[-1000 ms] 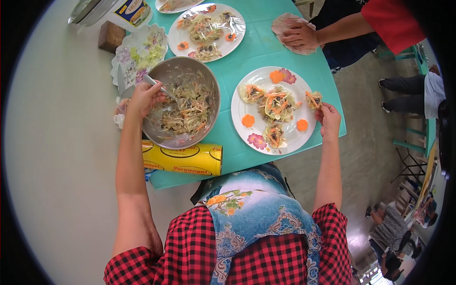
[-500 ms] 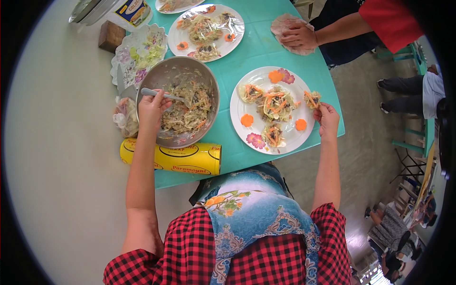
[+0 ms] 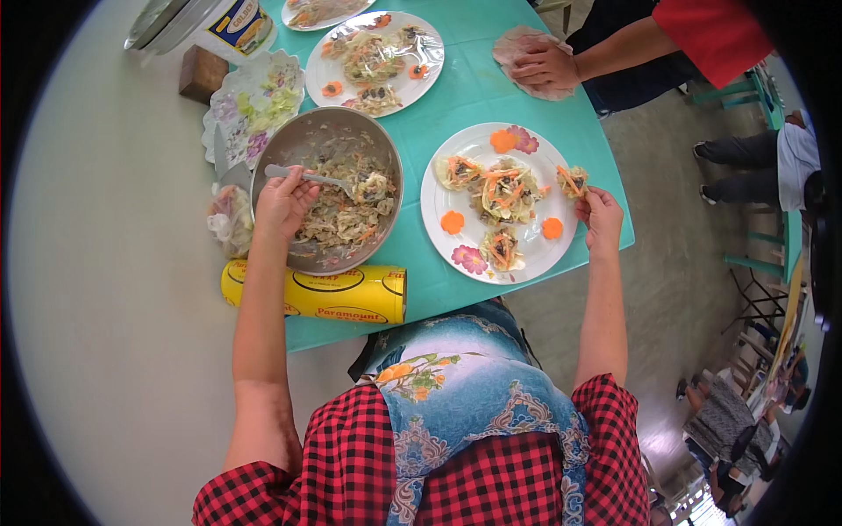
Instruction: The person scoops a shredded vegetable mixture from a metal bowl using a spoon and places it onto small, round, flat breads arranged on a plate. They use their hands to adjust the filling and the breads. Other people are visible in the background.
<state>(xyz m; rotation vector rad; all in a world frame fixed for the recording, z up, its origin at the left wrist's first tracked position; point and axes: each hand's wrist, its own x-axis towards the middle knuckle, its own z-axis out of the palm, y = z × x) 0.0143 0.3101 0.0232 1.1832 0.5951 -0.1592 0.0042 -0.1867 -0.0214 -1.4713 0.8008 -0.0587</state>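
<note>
ahead, teal table (image 3: 478, 88), metal bowl (image 3: 285, 145) left, white plate (image 3: 544, 259) right, your left hand (image 3: 285, 203) closed round a spoon (image 3: 320, 179), tip in the bowl's salad (image 3: 351, 226), your right hand (image 3: 602, 216) pinching a salad portion (image 3: 572, 181), fingertips nearly together, at the plate's right rim

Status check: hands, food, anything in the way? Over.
Left hand grips utensil in bowl. Right hand pinches food portion at right rim of white plate. Left forearm crosses over yellow box.
</note>
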